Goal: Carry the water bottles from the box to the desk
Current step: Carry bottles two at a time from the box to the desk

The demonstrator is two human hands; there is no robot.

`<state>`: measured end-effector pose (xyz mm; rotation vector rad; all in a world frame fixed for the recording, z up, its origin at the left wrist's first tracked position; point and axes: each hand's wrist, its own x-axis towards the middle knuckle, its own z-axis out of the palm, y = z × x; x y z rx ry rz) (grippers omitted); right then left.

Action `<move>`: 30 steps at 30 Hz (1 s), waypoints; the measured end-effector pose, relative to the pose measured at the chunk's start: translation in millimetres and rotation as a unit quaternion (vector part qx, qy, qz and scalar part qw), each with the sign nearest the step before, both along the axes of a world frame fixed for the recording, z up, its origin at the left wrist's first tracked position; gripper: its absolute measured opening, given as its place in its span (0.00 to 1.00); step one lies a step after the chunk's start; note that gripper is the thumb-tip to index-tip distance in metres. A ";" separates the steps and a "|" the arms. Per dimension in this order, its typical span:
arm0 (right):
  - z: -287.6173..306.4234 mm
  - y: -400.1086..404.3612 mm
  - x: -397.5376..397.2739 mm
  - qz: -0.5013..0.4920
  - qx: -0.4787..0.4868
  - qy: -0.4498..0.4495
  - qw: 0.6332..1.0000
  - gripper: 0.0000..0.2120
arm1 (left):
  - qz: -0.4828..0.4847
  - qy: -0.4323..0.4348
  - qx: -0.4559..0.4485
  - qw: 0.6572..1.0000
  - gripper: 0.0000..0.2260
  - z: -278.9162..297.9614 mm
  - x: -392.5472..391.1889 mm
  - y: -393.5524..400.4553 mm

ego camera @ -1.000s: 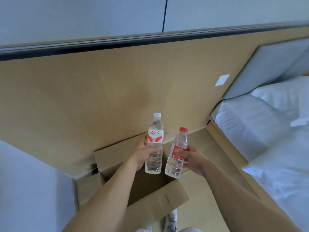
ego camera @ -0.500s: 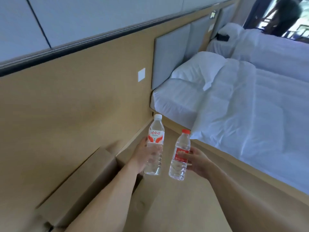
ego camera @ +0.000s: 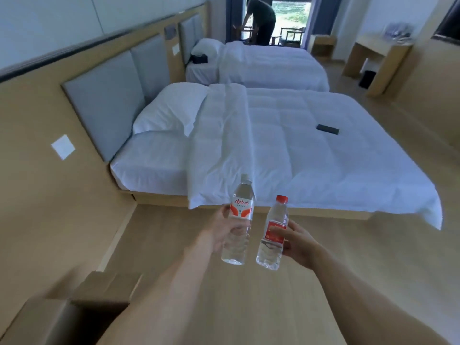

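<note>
Two white beds (ego camera: 286, 145); dark remote (ego camera: 328, 129) on the nearer.

A hotel twin room: two white-sheeted beds (ego camera: 286, 145) stand side by side against grey padded headboard panels (ego camera: 107, 95), with a light wooden floor (ego camera: 236, 295), a built-in light wood table (ego camera: 378, 56) and blue curtains (ego camera: 316, 18).

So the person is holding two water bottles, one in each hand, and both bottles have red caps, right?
Not quite. Only the bottle in the right hand has a red cap: the red-capped bottle. The bottle in the left hand has a white cap: the white-capped bottle. The head view shows both caps. The rest is right: two bottles, one in each hand.
</note>
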<state>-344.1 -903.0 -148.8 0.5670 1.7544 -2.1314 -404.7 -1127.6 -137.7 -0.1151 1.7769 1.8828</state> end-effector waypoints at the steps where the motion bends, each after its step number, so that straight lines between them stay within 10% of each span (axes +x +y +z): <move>1: 0.5 20.7 7.7 -0.014 0.000 0.003 1.000 0.18 | -0.020 -0.002 -0.001 1.000 0.28 0.0 -0.2 25.0; 30: 2.9 380.9 223.9 -0.419 0.014 -0.016 0.908 0.29 | -0.514 -0.002 0.001 0.858 0.23 7.4 85.7 531.9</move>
